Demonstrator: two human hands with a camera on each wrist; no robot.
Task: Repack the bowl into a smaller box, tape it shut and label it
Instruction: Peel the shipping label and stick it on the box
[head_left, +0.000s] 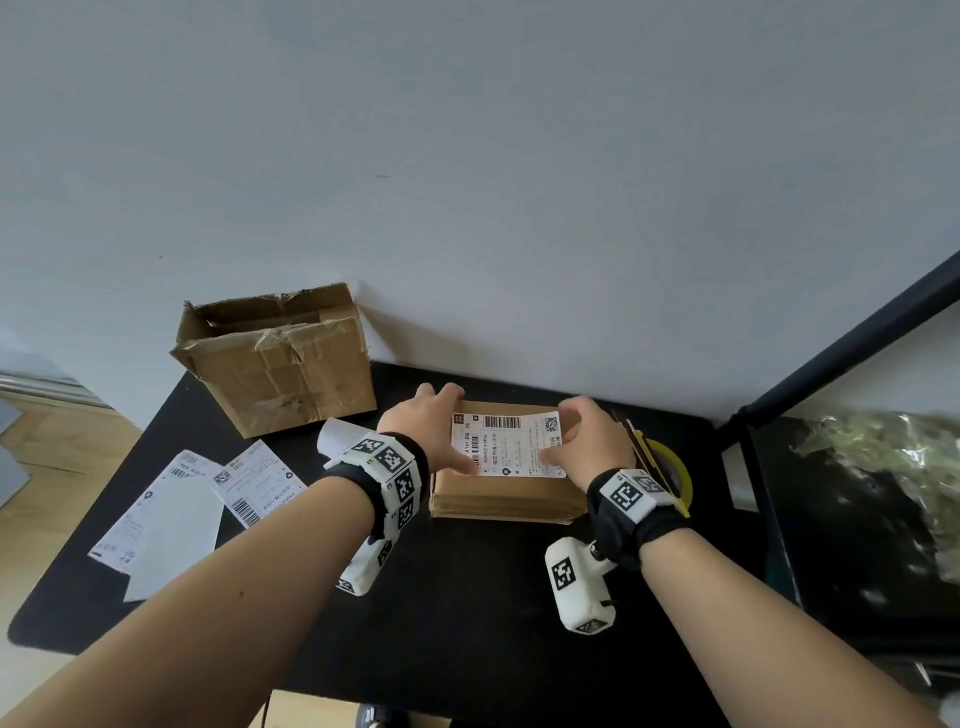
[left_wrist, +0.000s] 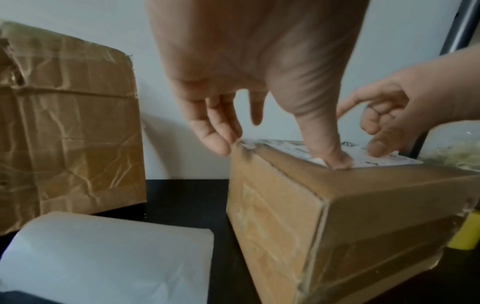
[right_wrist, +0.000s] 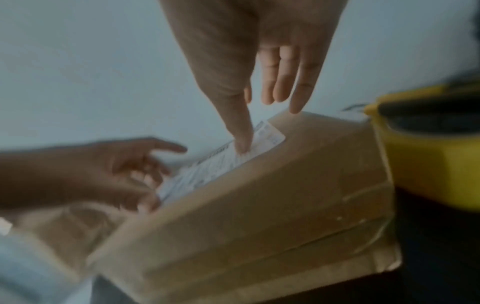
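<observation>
A small closed cardboard box stands on the black table, with a white shipping label lying flat on its top. My left hand is over the box's left side, thumb pressing the label's near left edge, fingers straight. My right hand is over the right side, thumb pressing down on the label, fingers extended. The box shows taped seams. The bowl is hidden.
A larger open, crumpled cardboard box stands at the back left. Spare labels and white backing sheets lie at left; a curled backing sheet lies near the small box. A yellow tape dispenser sits right of the box. A plastic bag is far right.
</observation>
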